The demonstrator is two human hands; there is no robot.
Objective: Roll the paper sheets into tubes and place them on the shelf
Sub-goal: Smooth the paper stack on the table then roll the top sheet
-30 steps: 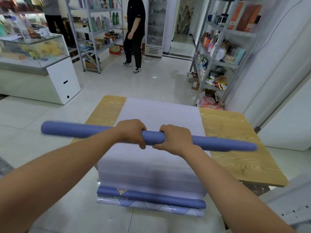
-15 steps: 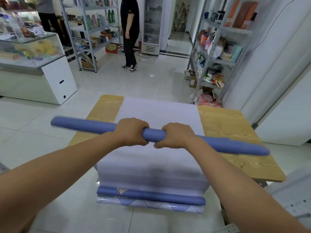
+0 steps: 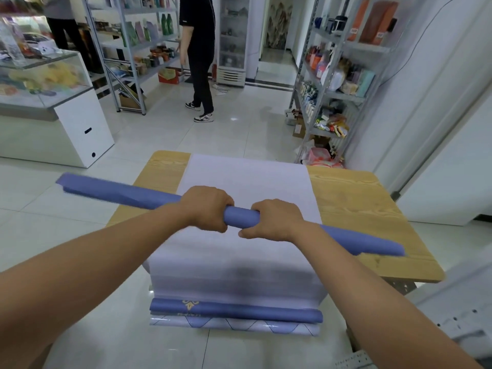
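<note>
Here the left hand (image 3: 206, 209) and the right hand (image 3: 274, 221) sit close together, knuckles up, each with its fingers curled tightly round the same blue paper tube (image 3: 241, 217). A short stretch of the tube shows between them. It is held in the air and tilted, its far end rising past the left hand and its other end dropping past the right hand over the wooden bench (image 3: 359, 203).

Directly beneath both hands lies a stack of pale lilac paper sheets (image 3: 247, 179), draped over the bench's near edge. Below the hands, toward the wearer, a blue roll (image 3: 239, 310) with a gold motif lies against a pale patterned roll (image 3: 239, 324).

Well beyond the right hand stands a metal shelf (image 3: 343, 94) stocked with goods.
</note>
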